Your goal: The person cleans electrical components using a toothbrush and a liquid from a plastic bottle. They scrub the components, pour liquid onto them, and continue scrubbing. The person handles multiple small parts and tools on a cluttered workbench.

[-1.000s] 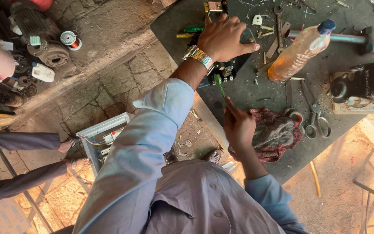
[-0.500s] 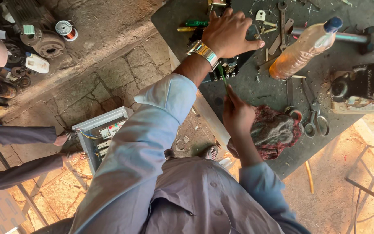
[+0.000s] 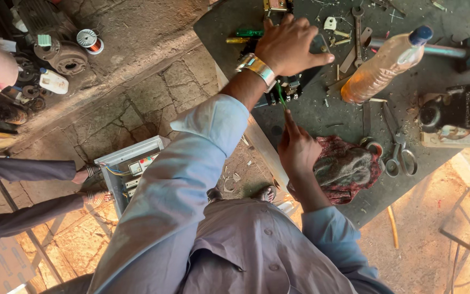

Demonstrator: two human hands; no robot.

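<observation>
Two hands, left hand (image 3: 291,43) on black part (image 3: 284,87), orange bottle (image 3: 383,65) beside.

Not much packaging here tbh. There's a clear plastic bottle (image 3: 383,66) with a blue cap lying on its side on the bench (image 3: 322,117), amber liquid inside, no label I can make out. Down on the floor sits a small white bottle (image 3: 53,81) beside the motor parts. No screens or signs.
</observation>
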